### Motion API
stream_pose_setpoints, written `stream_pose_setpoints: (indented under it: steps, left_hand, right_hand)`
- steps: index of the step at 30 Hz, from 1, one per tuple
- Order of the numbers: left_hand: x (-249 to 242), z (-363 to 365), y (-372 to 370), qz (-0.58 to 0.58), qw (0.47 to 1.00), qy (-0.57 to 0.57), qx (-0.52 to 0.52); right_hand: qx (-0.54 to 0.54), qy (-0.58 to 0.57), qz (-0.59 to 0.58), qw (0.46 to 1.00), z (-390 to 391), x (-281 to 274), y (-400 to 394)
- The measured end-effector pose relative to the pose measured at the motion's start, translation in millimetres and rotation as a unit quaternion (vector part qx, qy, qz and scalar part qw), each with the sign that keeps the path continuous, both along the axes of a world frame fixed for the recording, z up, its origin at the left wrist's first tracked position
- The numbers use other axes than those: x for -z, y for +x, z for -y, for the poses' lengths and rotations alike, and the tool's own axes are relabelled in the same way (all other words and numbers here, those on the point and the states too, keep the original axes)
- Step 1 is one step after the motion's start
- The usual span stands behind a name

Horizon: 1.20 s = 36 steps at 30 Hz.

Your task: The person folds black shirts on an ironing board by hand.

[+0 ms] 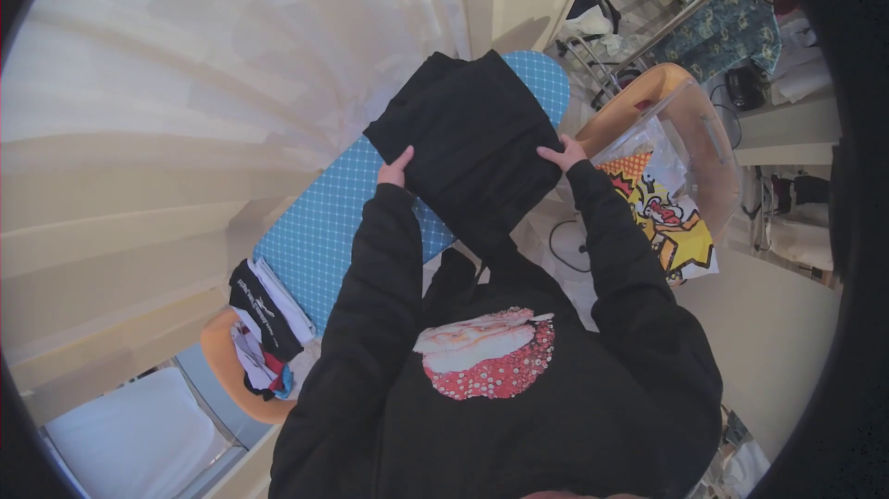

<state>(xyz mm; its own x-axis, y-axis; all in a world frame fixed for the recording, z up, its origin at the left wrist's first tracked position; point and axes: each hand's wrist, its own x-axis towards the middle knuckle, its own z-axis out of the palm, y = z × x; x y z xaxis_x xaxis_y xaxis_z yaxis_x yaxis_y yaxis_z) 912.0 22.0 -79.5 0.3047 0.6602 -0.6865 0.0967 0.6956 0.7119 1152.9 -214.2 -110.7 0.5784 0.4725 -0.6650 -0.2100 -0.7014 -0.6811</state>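
Observation:
A folded black garment [472, 143] lies over the upper part of a blue ironing board [319, 212] with a white grid pattern. Its exact kind cannot be made out. My left hand [396, 168] grips the garment's left edge, thumb on top and fingers hidden beneath. At the opposite edge, my right hand [563, 155] pinches the cloth in the same way. The near corner of the garment hangs past the board's edge toward my body.
An orange chair [685, 82] on the right bears a bright comic-print item [662, 217] and clear plastic. At lower left, another orange chair [222, 360] holds folded clothes [269, 309]. A pale curtain [231, 64] hangs behind the board. A metal rail [694, 8] stands at upper right.

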Motion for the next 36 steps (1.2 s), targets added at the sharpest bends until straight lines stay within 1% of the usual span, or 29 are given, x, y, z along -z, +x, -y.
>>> stream_pose_setpoints:
  steps: [2,4,5,7,8,10,11,14,15,16,17,18,19,20,22,23,25,26,28,29,31,32,34,36]
  left_hand:
    - [-6,5,-4,0.021,0.999,0.011,-0.027]
    - [-6,10,-20,0.027,0.997,0.03,-0.068]
    - [-3,12,-33,0.029,0.996,0.035,-0.078]
    - [12,16,-74,0.084,0.987,0.046,-0.127]
    - [14,21,-92,0.097,0.984,0.049,-0.138]
    - [6,36,-137,0.153,0.965,-0.034,-0.21]
    - [5,44,-159,0.166,0.957,-0.051,-0.232]
    - [11,64,-229,0.096,0.961,-0.115,-0.232]
    - [12,65,-250,-0.027,0.976,-0.095,-0.196]
    - [12,65,-271,-0.15,0.973,-0.076,-0.157]
    - [12,57,-289,-0.212,0.965,-0.067,-0.14]
    - [13,43,-305,-0.326,0.939,0.05,-0.093]
    - [16,33,-319,-0.431,0.887,0.161,-0.041]
    - [14,20,-319,-0.478,0.852,0.212,-0.016]
    - [-4,-14,-293,-0.434,0.843,0.315,0.033]
    - [-10,-31,-275,-0.42,0.84,0.339,0.045]
    - [-19,-68,-229,-0.351,0.848,0.384,0.097]
    - [-24,-84,-205,-0.329,0.85,0.396,0.111]
    - [-34,-109,-159,-0.344,0.853,0.342,0.192]
    - [-38,-118,-140,-0.345,0.853,0.329,0.214]
    - [-45,-129,-111,-0.407,0.822,0.285,0.279]
    - [-45,-134,-102,-0.421,0.812,0.276,0.297]
    - [-36,-140,-95,-0.448,0.781,0.303,0.312]
    - [-30,-145,-102,-0.461,0.765,0.325,0.31]
  right_hand:
    - [-0.024,-0.012,0.038,0.999,-7,-11,0]
    - [-0.108,-0.01,0.091,0.99,-17,-22,-3]
    - [-0.129,-0.009,0.105,0.986,-24,-28,-6]
    - [-0.213,0.034,0.181,0.96,-48,-38,-18]
    - [-0.233,0.045,0.199,0.951,-60,-43,-25]
    - [-0.317,0.084,0.224,0.918,-97,-54,-52]
    - [-0.342,0.097,0.229,0.906,-114,-56,-64]
    - [-0.398,0.133,0.292,0.86,-162,-53,-103]
    - [-0.387,0.143,0.32,0.853,-172,-55,-111]
    - [-0.374,0.154,0.348,0.846,-181,-56,-119]
    - [-0.37,0.161,0.36,0.841,-188,-59,-125]
    - [-0.336,0.144,0.349,0.863,-189,-62,-128]
    - [-0.303,0.123,0.338,0.883,-187,-66,-130]
    - [-0.289,0.11,0.334,0.891,-184,-68,-131]
    - [-0.273,-0.002,0.245,0.93,-176,-72,-132]
    - [-0.268,-0.033,0.225,0.936,-173,-71,-133]
    - [-0.248,-0.033,0.162,0.955,-170,-67,-135]
    - [-0.239,-0.034,0.149,0.959,-169,-65,-136]
    - [-0.186,-0.021,0.12,0.975,-172,-64,-140]
    - [-0.17,-0.018,0.114,0.979,-173,-62,-143]
    - [-0.168,-0.027,0.118,0.978,-178,-54,-150]
    - [-0.164,-0.029,0.119,0.979,-181,-51,-154]
    - [-0.165,-0.011,0.16,0.973,-186,-44,-165]
    - [-0.164,0.0,0.185,0.969,-186,-42,-163]
